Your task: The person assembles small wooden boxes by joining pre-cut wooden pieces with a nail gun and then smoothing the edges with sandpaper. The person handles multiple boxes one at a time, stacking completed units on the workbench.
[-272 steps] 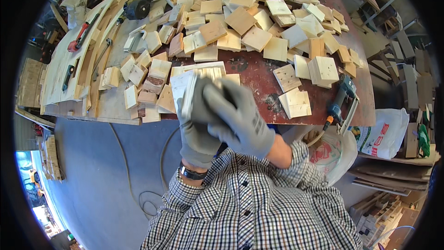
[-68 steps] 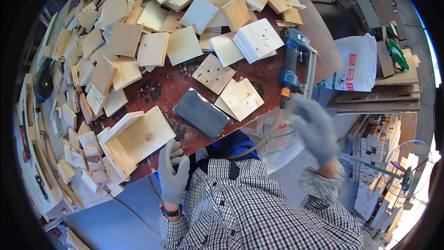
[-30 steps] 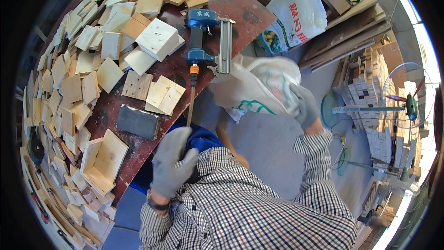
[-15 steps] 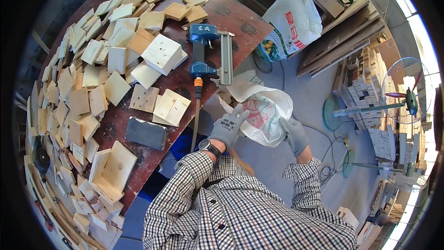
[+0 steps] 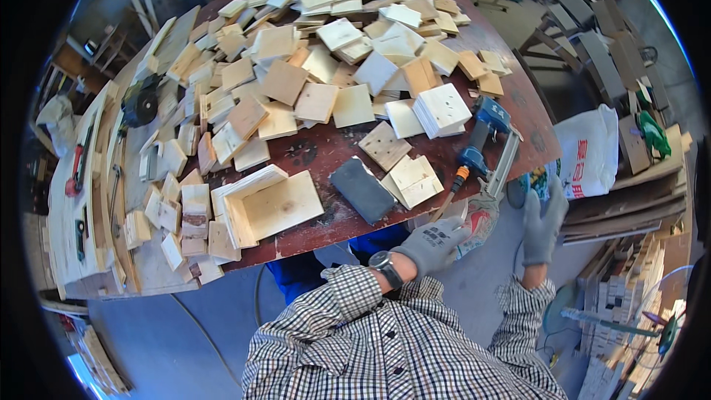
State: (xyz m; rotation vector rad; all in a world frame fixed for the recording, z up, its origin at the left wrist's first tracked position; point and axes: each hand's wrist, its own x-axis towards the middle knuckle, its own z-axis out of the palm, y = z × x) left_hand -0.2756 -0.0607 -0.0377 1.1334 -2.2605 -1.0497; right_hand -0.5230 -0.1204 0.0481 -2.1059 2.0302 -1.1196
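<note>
My left hand (image 5: 431, 243), in a grey work glove, is at the table's near right edge with its fingers closed on a white plastic bag (image 5: 481, 224) with red and green print. The bag's lower part is partly hidden by that hand. Apart from the bag, to the right, my right hand (image 5: 543, 224) is raised in a matching glove, its fingers spread and holding nothing. A blue nail gun (image 5: 474, 152) lies on the table just beyond the bag, with its hose (image 5: 446, 200) running toward my left hand.
Many wooden blocks (image 5: 315, 102) are heaped across the dark red table (image 5: 292, 241). An open-sided wooden box (image 5: 285, 207) and a dark grey block (image 5: 362, 190) lie near its front edge. A large white sack (image 5: 589, 150), stacked boards (image 5: 615, 216) and a fan (image 5: 666, 333) stand at the right.
My view has swung left, bringing more of the table in. My right hand has let go of the bag and opened beside it; my left hand stays at the bag.
</note>
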